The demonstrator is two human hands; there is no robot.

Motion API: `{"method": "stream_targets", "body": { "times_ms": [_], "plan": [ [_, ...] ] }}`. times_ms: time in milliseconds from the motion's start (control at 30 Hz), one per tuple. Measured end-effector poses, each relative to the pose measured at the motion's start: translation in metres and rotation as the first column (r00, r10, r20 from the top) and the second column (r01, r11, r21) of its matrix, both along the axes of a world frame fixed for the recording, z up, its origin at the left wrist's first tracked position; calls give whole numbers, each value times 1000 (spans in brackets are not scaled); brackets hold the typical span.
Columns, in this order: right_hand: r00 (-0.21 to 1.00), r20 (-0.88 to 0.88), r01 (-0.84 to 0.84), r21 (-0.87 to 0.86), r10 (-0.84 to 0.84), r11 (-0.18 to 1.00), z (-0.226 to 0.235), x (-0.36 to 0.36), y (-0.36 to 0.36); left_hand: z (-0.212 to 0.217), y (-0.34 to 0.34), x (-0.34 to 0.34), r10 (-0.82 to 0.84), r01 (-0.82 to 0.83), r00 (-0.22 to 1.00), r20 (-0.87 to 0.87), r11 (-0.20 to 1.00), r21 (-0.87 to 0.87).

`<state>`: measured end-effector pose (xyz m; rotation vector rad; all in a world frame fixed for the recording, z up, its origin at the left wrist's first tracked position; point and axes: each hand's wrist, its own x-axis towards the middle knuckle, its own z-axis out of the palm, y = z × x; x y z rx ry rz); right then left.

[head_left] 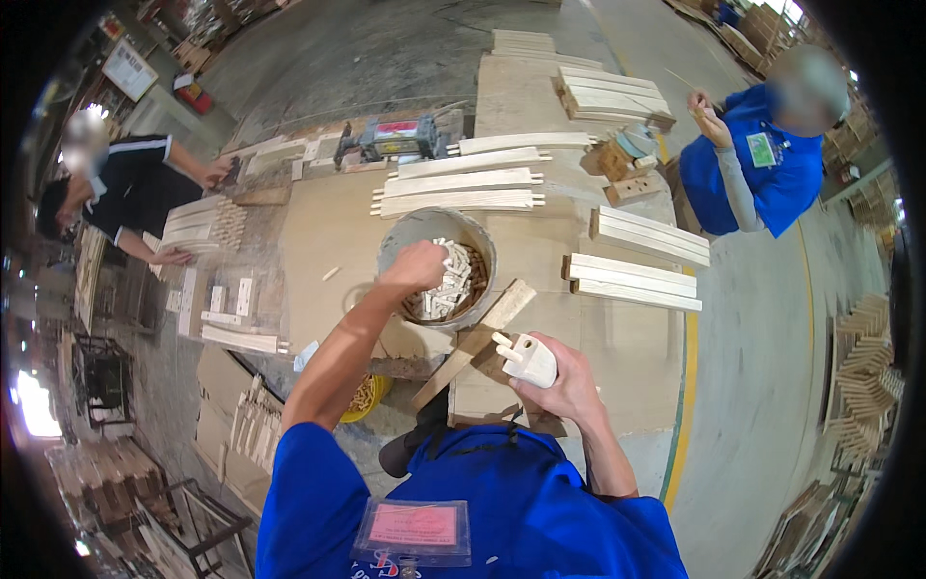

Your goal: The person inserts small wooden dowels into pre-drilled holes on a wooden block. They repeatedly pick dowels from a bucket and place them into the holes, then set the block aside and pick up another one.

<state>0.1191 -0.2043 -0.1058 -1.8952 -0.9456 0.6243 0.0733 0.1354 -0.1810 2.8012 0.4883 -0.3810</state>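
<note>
My left hand [421, 265] reaches over the rim into a grey round bucket [388, 253] of short wooden dowels [446, 289]. Its fingers curl down at the dowels, and whatever lies between the fingertips is hidden. To the right and nearer to me, my right hand [569, 381] is closed round a pale wooden block [531, 361]. Dowel pegs [504, 349] stick out of the block's left end, and a round hole shows beside them. Under and beside the block, a wooden strip [482, 340] lies slanted across the table edge.
Long pale wooden rails [463, 183] lie beyond the bucket, with more stacks [632, 280] at the right. A yellow bucket [371, 398] of dowels stands below the table's left edge. One person [762, 145] stands at the right, another [135, 193] works at the left.
</note>
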Motion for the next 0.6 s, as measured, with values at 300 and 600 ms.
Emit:
{"method": "stream_targets", "body": {
  "times_ms": [300, 600],
  "plan": [
    [988, 72, -143, 79, 138, 986, -3, -6, 1, 155, -115, -78, 50, 319, 848, 527, 747, -583],
    [939, 214, -290, 62, 271, 955, -3, -11, 5, 177, -128, -104, -111, 265, 903, 414, 904, -334]
  ]
}}
